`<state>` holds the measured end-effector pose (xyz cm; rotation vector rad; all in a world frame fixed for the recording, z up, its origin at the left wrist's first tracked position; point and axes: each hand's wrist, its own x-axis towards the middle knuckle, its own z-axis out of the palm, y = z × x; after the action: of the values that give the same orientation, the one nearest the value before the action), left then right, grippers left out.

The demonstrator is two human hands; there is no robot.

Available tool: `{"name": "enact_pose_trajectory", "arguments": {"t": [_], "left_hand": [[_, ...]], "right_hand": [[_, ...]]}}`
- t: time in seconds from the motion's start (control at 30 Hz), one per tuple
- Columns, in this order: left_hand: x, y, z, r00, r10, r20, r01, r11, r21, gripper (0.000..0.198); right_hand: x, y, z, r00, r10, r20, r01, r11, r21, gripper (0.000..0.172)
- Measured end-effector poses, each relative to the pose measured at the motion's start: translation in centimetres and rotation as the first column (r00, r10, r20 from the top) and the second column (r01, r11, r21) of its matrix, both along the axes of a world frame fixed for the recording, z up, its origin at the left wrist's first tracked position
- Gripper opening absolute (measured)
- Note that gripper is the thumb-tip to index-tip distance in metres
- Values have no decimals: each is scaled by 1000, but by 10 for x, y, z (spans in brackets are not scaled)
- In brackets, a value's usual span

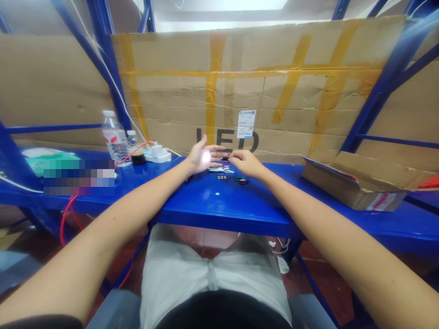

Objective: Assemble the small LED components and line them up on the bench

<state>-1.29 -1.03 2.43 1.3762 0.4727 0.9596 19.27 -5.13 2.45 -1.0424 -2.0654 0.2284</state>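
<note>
Both hands are stretched out over the blue desk (206,201), close to the middle of its back edge. The left hand (204,158) is spread wide open, palm turned inward, holding nothing; a bright spot of light sits on the palm. The right hand (245,163) is just beside it, fingers pinched around a small dark object (225,158) that is too small to identify. Slim metallic pieces (219,170) lie on the desk beneath the hands. A water bottle (115,137) stands at the back left, and a cardboard box (356,185) sits at the right end.
</note>
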Motion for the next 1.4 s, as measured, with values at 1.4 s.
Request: {"name": "enact_pose_trajectory", "arguments": {"t": [1.4], "left_hand": [[0,4,-1,1000,-28,-4,28,999,-16,85]], "right_hand": [[0,0,-1,995,-72,-73,79,992,98,23]]}}
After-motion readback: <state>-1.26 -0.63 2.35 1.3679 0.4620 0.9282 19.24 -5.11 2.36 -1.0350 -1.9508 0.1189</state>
